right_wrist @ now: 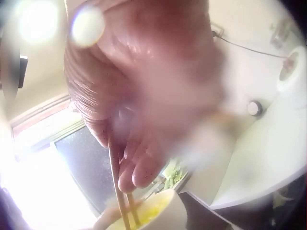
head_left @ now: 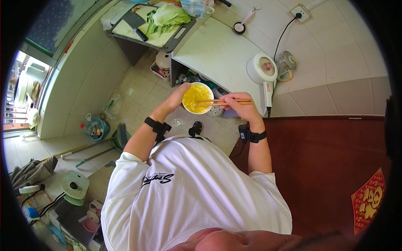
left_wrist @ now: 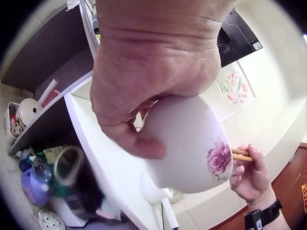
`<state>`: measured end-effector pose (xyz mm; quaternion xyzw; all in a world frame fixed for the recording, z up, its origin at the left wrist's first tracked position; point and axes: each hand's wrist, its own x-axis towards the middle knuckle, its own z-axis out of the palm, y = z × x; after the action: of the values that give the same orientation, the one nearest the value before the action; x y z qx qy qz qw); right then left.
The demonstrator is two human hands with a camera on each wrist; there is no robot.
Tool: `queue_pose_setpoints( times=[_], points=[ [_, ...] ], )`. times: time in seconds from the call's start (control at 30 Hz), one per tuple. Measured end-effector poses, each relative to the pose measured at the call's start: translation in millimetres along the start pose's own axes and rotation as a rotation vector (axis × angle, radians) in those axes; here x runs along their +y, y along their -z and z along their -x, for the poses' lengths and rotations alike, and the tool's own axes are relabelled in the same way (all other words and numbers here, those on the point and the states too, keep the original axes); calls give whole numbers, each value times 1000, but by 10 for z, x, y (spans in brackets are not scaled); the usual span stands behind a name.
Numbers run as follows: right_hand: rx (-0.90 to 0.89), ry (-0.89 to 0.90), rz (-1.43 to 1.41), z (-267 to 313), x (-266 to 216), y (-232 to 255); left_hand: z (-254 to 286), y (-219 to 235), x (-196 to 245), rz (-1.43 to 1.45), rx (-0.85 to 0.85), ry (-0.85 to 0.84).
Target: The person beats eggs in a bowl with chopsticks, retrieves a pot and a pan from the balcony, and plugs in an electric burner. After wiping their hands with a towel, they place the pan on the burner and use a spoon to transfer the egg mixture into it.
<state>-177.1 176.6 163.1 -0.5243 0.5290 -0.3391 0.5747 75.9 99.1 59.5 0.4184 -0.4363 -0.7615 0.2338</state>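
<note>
A white bowl (head_left: 197, 109) of yellow liquid, like beaten egg, is held up by the left hand (head_left: 175, 99) at its left side. In the left wrist view the fingers of the left hand (left_wrist: 148, 72) curl round the bowl (left_wrist: 192, 143), which has a pink flower on its outside. The right hand (head_left: 243, 109) grips a pair of wooden chopsticks (head_left: 217, 102), their tips in the yellow liquid. From the right wrist view, the chopsticks (right_wrist: 115, 177) reach down from the right hand (right_wrist: 144, 86) into the bowl (right_wrist: 170, 213).
Ahead, a white counter (head_left: 209, 46) carries a cutting board (head_left: 173, 41) with leafy greens (head_left: 169, 16) and a knife (head_left: 141, 34). A white electric pot (head_left: 260, 69) and a glass jug (head_left: 286, 61) stand at its right. A blue bin (head_left: 99, 128) is on the floor at left.
</note>
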Motion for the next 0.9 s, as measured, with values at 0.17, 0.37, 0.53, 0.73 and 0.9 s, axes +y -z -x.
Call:
queue_pose_setpoints(
  times=[0.17,0.37,0.53,0.73,0.9],
  points=[
    [78,59,22,29,5,-10,-11,5,-16,-2,-9,9],
    [61,90,19,25,70,-2,1,-11,-6,11,3,29],
    [89,34,19,30,53,-52,28,-7,-5,-9,1,18],
    [23,6,34,37,45,-56,23,24,-45,-8,-19,18],
    [13,10,38,48,-17,-68,61,-3,11,-13,15,30]
  ],
)
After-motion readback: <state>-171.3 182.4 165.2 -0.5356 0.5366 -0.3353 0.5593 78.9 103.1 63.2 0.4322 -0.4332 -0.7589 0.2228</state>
